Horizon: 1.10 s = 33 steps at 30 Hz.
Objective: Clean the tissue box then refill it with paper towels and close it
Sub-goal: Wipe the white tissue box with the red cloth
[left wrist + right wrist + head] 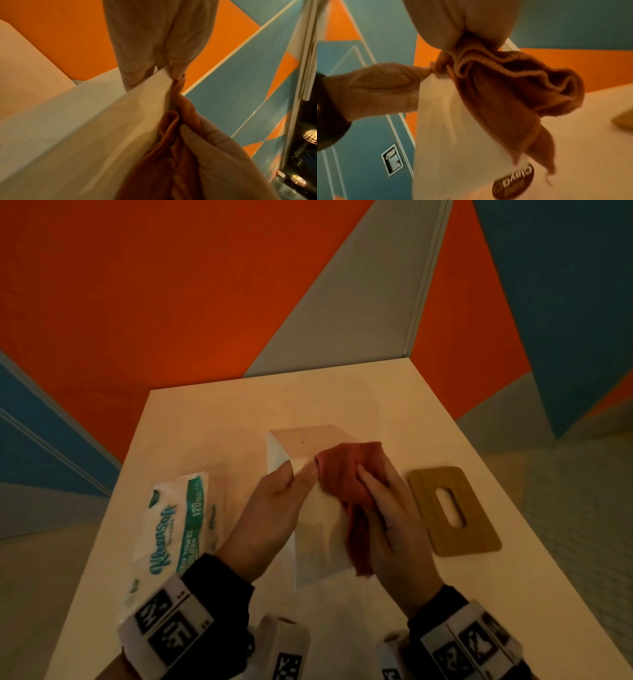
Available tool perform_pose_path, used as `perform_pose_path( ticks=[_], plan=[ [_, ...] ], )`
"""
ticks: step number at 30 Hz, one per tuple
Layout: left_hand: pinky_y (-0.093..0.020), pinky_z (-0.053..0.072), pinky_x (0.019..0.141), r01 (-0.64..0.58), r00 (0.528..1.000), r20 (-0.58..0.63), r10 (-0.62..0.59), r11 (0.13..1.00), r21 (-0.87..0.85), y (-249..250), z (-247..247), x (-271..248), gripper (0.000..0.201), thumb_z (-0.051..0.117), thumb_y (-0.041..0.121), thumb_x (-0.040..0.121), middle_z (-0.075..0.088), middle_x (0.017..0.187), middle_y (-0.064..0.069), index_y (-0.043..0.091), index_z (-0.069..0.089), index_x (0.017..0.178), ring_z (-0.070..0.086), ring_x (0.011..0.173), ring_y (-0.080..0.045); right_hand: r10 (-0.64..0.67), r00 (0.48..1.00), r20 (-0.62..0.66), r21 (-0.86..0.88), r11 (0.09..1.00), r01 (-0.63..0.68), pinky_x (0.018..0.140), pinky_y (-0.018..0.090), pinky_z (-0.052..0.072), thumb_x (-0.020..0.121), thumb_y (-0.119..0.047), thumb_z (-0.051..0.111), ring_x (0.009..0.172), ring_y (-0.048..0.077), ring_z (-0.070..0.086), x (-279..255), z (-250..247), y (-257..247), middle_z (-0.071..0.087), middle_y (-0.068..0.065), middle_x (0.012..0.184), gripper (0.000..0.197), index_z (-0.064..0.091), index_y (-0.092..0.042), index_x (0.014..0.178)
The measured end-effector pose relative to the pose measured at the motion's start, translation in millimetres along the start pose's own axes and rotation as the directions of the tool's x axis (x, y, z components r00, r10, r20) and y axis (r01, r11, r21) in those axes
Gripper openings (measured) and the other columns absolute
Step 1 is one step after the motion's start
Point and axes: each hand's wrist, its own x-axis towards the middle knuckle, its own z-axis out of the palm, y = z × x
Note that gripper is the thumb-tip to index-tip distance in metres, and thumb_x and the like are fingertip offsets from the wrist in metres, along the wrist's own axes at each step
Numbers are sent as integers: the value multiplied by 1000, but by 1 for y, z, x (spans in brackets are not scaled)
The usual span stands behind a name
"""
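Head view: right hand (387,529) fingers curl into the red cloth (346,474), pressing it on the white box (315,529). Left hand (270,518) pinches the box's top edge, thumb against fingers, holding it tilted over the table (205,412). Right of the fingers lies the wooden lid (452,508); left of them, the towel pack (168,539).

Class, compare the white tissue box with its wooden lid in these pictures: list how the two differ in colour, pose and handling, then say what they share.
1. The tissue box is white; the wooden lid is brown, with a slot.
2. The box is tilted up; the lid lies flat on the table.
3. The left hand grips the box while the right hand presses a red cloth on it; the lid lies untouched.
Shared: both are rectangular.
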Motion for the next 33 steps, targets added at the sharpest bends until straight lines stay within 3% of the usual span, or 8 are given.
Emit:
perform_pose_path(
  ticks=[5,9,13,15,22,28,30,33],
  plan=[
    [-7,50,74,-113,981,167,97,989,92,1,-3,-5,28,44,32,86,72,90,17,23,64,104,64,91,3,-158,980,125,-245,952,185,113,17,14,92,-23,36,129,18,33,19,-24,-19,41,8,138,39,45,-10,128],
    [-7,47,71,-272,953,177,245,951,150,-10,-4,-12,23,46,34,88,70,84,10,19,64,89,62,82,3,-225,902,369,-131,948,291,112,20,16,85,-14,38,126,12,37,49,-32,-43,54,11,132,42,53,-10,124],
    [-5,44,66,-441,897,139,420,875,199,-16,-15,-22,40,42,54,85,65,86,9,19,60,87,57,75,4,-280,730,624,-124,887,446,119,41,6,90,-38,37,141,12,19,56,-42,-41,28,-6,149,49,33,-27,137],
    [-3,41,64,-494,869,162,467,837,235,-16,-17,-27,38,38,51,87,63,81,14,19,58,84,56,72,8,-295,704,646,-162,848,504,118,47,2,94,-48,28,143,11,11,53,-43,-35,18,-14,149,47,25,-35,139],
    [-4,42,69,-525,848,122,516,783,335,-11,-19,-33,31,40,48,88,64,86,16,26,62,85,59,77,7,-390,745,542,-36,875,483,115,31,18,94,-35,32,132,13,32,74,-19,-62,46,5,141,42,47,-17,128],
    [0,39,77,-522,839,52,541,776,355,-11,-18,-34,24,46,31,83,56,102,42,27,60,103,55,95,15,-160,934,320,-90,976,198,100,11,32,89,-25,38,116,3,43,101,-19,-53,55,3,129,35,56,-16,117],
    [-1,40,69,-538,826,54,561,757,371,-16,-18,-36,19,47,36,86,59,98,33,26,61,94,56,86,13,-178,925,336,-62,976,210,103,5,28,91,-31,38,116,-3,39,74,-14,-56,55,1,127,32,54,-19,116],
    [-22,42,58,-518,827,4,562,760,393,-25,-15,-38,41,41,51,88,58,89,0,16,60,81,54,67,-5,-334,865,374,-233,869,436,108,11,16,87,-26,41,122,11,39,50,-3,-65,61,10,125,35,53,-15,117]
  ],
)
